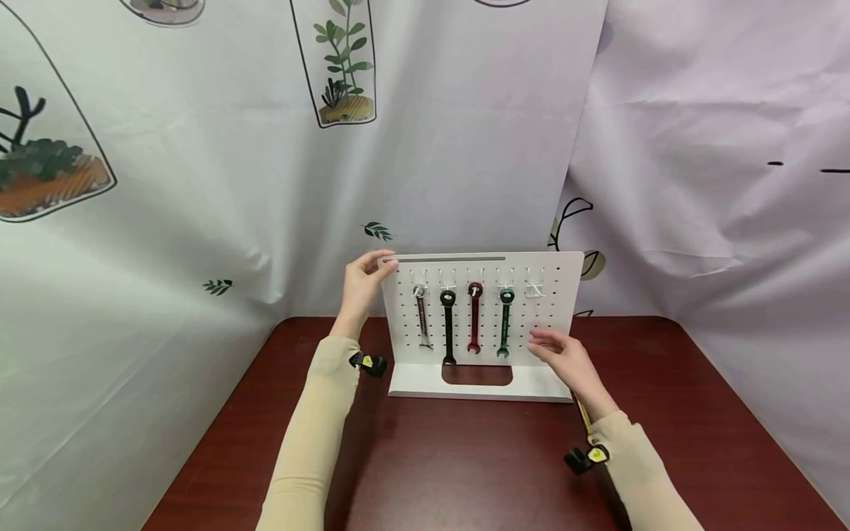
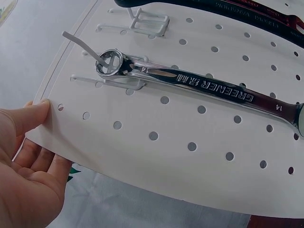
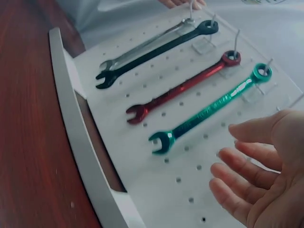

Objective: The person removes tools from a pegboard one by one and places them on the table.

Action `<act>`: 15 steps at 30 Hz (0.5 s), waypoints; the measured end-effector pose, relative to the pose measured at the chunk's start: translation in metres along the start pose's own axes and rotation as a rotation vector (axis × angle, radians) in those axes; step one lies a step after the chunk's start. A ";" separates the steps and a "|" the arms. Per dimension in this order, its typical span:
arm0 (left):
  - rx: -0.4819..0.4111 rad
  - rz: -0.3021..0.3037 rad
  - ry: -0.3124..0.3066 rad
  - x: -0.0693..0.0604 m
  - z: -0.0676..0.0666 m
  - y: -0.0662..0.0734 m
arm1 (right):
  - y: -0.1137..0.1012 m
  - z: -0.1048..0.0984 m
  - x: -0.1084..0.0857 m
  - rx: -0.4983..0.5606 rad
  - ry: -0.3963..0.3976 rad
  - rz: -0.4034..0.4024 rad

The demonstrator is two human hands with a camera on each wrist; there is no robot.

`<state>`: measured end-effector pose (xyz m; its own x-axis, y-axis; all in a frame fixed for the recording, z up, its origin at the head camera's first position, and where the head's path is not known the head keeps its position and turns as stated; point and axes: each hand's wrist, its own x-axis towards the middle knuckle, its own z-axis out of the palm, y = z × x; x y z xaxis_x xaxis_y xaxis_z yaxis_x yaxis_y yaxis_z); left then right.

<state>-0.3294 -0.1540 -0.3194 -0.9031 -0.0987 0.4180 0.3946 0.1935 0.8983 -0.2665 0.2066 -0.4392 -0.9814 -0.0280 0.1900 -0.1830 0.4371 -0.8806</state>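
A white pegboard stand [image 1: 425, 378] stands upright with wrenches hanging on its hooks: silver [image 2: 190, 85], black [image 1: 448, 324], red [image 1: 474, 317] and green [image 3: 209, 109]. My left hand [image 1: 361, 284] pinches the board's upper left corner; in the left wrist view the thumb of this hand [image 2: 33, 161] lies on the front face and the fingers are behind. My right hand [image 1: 564, 361] is in front of the board's lower right part, right of the green wrench. In the right wrist view this hand [image 3: 266, 175] holds nothing, its fingers loosely bent.
At the board's right end an empty hook [image 1: 534, 289] sticks out. The stand rests on a dark red table [image 1: 458, 457]. Behind the table hangs a pale cloth [image 1: 465, 162] with plant drawings.
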 end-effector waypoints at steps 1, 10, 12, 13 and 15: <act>-0.004 -0.002 -0.002 0.000 0.000 0.000 | -0.001 0.003 0.001 0.020 0.003 0.001; -0.019 -0.001 0.001 0.001 0.001 0.000 | -0.002 0.025 0.009 0.144 0.005 0.007; -0.015 0.000 -0.001 0.001 0.001 0.000 | -0.002 0.029 0.010 0.157 0.006 0.002; -0.011 0.000 -0.002 0.001 0.000 0.000 | -0.002 0.031 0.011 0.161 0.006 0.000; -0.008 -0.001 -0.003 0.001 0.000 -0.001 | -0.002 0.034 0.012 0.176 0.007 0.001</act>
<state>-0.3302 -0.1541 -0.3199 -0.9041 -0.0961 0.4164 0.3947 0.1853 0.8999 -0.2798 0.1749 -0.4500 -0.9812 -0.0210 0.1918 -0.1901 0.2732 -0.9430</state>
